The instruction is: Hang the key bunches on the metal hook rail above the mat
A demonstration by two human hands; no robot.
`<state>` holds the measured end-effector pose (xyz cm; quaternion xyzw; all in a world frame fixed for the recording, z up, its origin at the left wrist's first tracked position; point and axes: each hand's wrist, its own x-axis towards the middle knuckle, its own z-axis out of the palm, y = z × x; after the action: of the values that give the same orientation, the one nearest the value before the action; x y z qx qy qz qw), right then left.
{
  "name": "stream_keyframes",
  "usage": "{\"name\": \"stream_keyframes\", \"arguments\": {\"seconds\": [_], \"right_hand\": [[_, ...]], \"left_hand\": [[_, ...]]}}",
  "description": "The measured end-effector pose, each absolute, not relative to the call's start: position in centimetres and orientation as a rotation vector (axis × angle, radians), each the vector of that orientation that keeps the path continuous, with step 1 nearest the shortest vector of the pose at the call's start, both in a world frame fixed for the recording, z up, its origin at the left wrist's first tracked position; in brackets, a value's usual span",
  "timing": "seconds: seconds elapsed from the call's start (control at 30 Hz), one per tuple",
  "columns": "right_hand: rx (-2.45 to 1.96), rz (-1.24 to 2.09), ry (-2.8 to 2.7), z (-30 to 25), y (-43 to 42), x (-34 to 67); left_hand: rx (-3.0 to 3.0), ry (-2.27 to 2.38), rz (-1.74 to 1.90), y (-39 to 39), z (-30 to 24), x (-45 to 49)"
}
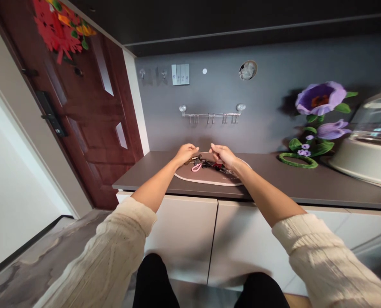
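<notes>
My left hand is above the left part of a brown oval mat with a pale rim. Its thumb and fingers are pinched together, and whatever they hold is too small to make out. My right hand is a short way to the right, its fingers curled in and its thumb raised; its contents are hidden. Between and below both hands lies a small heap of dark keys or cords. A pink loop strap sticks out at the front of it. Something red shows just under my right hand.
A clear rail with hooks is fixed to the grey wall behind the dark countertop. Purple felt flowers on a green ring base and a large cream-and-clear dome stand right. A dark red door is at left.
</notes>
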<state>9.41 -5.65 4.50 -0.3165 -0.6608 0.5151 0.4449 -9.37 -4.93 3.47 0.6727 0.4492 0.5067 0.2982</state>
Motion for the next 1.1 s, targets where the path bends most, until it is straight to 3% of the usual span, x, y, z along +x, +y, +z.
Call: {"name": "stream_keyframes", "arguments": {"seconds": [0.2, 0.5, 0.73, 1.1], "right_hand": [[-0.874, 0.941, -1.608, 4.0, -3.4, 7.9], [-1.171, 0.296, -1.843, 2.2, -2.0, 8.7], [-1.277, 0.101, -2.066, 2.0, -2.5, 8.7], [-1.346, 0.056, -2.106, 2.0, -3.2, 8.6]], "left_hand": [[2.220, 1.504, 1.320, -3.7, 2.6, -8.6], [2.697, 1.540, 0.975, -3.6, 1.3, -8.2], [2.741, 1.502, 0.894, -4.2, 1.5, -8.8], [2.644, 1.478, 0.840, -3.8, 1.1, -8.8]]}}
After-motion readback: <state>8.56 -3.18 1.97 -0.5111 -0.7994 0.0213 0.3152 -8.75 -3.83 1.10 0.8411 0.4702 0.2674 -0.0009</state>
